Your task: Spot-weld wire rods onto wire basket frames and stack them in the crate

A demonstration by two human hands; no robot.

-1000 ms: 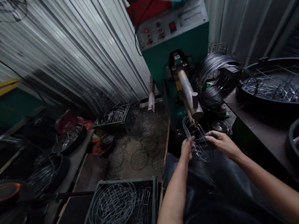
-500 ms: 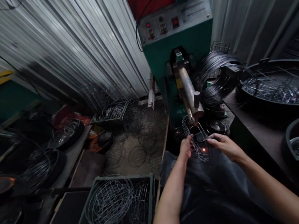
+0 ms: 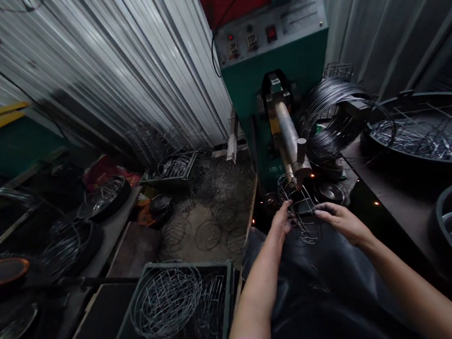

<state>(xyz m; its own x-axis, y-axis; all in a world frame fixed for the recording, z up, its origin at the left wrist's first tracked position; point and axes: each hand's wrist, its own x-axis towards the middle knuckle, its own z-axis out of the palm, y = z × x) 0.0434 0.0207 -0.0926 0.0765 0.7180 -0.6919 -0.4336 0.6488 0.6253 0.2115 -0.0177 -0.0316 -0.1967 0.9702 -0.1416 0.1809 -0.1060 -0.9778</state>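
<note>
Both my hands hold a small wire basket frame [image 3: 302,209] under the metal arm [image 3: 292,142] of a green welding machine [image 3: 275,71]. My left hand [image 3: 283,220] grips the frame's left side with fingers closed. My right hand [image 3: 342,221] grips its right side, fingers curled on the wire. The tip of the arm sits inside the top of the frame. A few small orange sparks lie scattered around the machine's base.
A green crate [image 3: 175,313] with finished wire baskets stands lower left. Wire rings litter the floor [image 3: 212,222]. A coil of dark wire [image 3: 328,114] hangs right of the machine. Large dark basins [image 3: 427,128] with wire pieces sit on the right bench. A black apron [image 3: 330,301] covers my lap.
A glowing weld spot showed on the frame half a second ago; it is gone and sparks are scattered about. My hands stayed on the frame, shifting slightly.
</note>
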